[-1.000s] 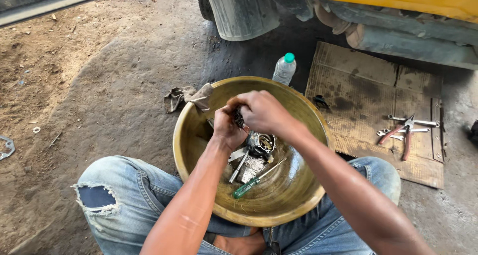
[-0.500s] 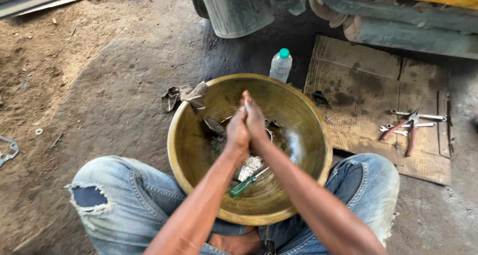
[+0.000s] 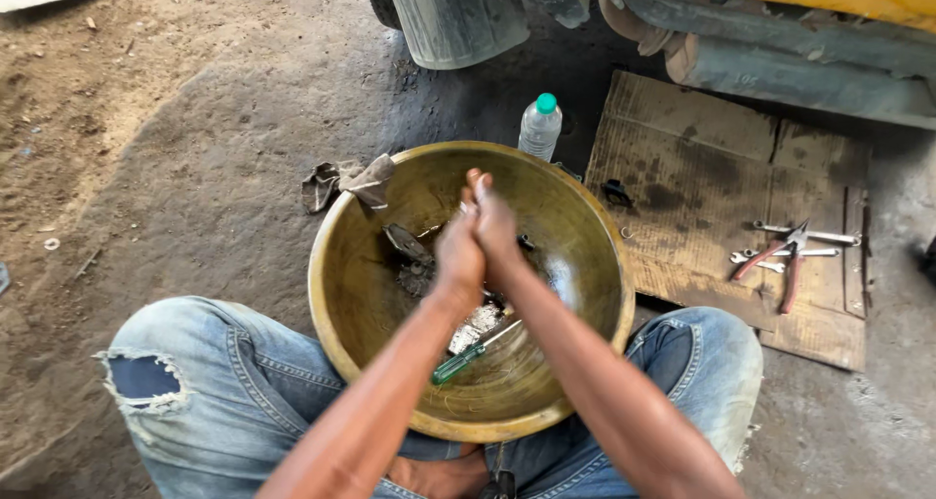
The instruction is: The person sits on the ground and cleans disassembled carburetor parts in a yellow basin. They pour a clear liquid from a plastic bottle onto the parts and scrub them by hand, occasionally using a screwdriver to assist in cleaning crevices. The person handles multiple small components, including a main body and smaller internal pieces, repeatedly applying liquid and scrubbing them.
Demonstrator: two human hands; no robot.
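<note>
Just below both pressed hands (image 3: 478, 231), screwdriver (image 3: 475, 353) in bowl (image 3: 336, 294).

There is one view only, from a camera on the person's head, tilted steeply down and a little forward. It sits close: both forearms run up from the bottom edge to the left hand (image 3: 458, 255) and right hand (image 3: 495, 228), pressed together near the frame's centre over the brass bowl (image 3: 336, 314). Beyond that grip the ground, the cardboard (image 3: 682, 168) and what seems to be a vehicle's underside (image 3: 780, 60) fill the top. Knees flank the grip below.
</note>
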